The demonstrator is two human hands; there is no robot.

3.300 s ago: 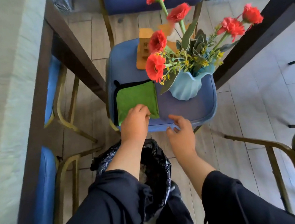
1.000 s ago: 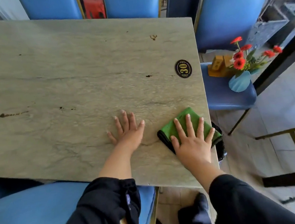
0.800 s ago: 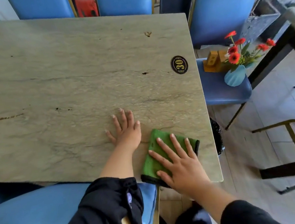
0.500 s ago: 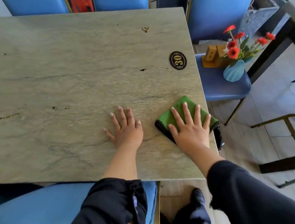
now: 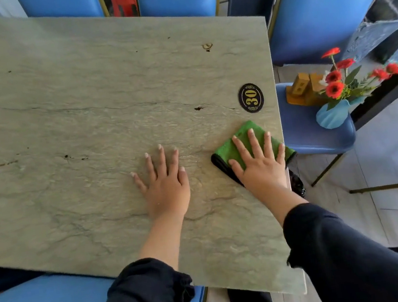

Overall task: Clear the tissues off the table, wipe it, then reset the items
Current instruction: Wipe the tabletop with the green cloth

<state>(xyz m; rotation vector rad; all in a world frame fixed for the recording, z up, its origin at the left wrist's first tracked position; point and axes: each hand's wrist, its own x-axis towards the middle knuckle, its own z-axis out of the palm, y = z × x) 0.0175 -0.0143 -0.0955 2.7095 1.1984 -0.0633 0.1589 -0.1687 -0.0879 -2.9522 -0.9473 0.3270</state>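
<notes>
Wiping at the tabletop's right edge, the right hand presses flat, fingers spread, on the green cloth, its long axis running ten to four, while the left hand rests open at nine o'clock and a "30" badge sits at twelve.
</notes>
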